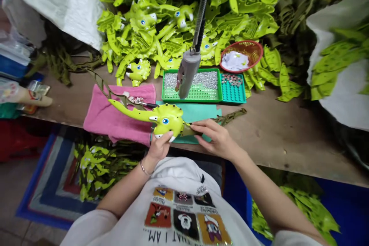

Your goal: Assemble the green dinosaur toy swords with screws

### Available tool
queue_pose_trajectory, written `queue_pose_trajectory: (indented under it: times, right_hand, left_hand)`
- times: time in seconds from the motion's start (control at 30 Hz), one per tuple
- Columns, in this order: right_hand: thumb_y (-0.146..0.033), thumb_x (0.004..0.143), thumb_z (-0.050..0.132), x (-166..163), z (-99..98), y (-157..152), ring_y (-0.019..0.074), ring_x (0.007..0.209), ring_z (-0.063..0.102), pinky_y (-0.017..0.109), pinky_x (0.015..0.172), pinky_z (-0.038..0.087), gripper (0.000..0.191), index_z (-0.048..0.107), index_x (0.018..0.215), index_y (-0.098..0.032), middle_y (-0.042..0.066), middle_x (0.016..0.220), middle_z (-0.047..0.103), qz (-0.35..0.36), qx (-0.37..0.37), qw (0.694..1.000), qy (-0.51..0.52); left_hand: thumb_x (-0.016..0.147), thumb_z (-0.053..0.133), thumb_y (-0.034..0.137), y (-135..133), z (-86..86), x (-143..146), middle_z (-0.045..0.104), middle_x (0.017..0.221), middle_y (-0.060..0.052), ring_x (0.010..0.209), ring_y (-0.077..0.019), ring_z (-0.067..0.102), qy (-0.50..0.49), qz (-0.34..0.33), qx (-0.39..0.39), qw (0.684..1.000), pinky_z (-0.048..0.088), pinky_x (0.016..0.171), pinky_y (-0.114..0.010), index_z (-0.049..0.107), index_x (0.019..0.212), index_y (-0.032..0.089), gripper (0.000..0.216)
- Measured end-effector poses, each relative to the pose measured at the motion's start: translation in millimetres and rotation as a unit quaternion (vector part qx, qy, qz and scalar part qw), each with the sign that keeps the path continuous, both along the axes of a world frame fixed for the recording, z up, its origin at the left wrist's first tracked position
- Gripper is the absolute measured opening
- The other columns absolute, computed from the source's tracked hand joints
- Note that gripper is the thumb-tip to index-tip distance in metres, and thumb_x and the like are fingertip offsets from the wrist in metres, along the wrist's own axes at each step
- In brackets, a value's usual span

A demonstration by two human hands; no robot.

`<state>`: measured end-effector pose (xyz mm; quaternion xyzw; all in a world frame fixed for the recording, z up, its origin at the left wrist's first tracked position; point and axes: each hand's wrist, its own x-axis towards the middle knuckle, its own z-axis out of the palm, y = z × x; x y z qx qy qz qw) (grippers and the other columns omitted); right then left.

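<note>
In front of my body I hold up a lime-green plastic dinosaur head [168, 117] with a blue eye, white horns and a long curved piece reaching left. My left hand [160, 144] is closed on its lower edge, thumb on the front. At its right side, my right hand [215, 136] pinches an olive-green strap [188, 130] that meets the head; whether the two are joined there I cannot tell. The strap's loose end [233, 116] trails to the right. Beneath lie a teal mat [198, 112] and a pink cloth [100, 113].
A grey screwdriver-like tool [190, 71] hangs on a coil over a green tray [165, 98] of small metal pieces. Beside it are a teal tray [243, 98] and a red basket [256, 55]. Green dinosaur parts [144, 19] pile up behind; a white sack [343, 96] stands right.
</note>
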<state>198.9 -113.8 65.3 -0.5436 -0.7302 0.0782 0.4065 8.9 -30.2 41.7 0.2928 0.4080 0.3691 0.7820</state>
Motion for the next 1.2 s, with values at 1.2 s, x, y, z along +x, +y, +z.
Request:
queue_pose_trajectory:
  times: [1.2]
  right_hand:
    - [-0.046,0.077,0.078,17,10.2,47,0.0148,0.074,0.063,0.025,0.067,0.042,0.031,0.079,0.095,-0.021,0.003,0.084,0.075,0.043,-0.382,0.922,0.049]
  left_hand:
    - [0.089,0.067,0.030,-24,26.0,-11,0.075,0.100,-0.012,0.093,-0.0253,0.071,0.128,-0.382,0.365,0.839,0.057,0.086,-0.041,0.071,0.110,0.019,0.024]
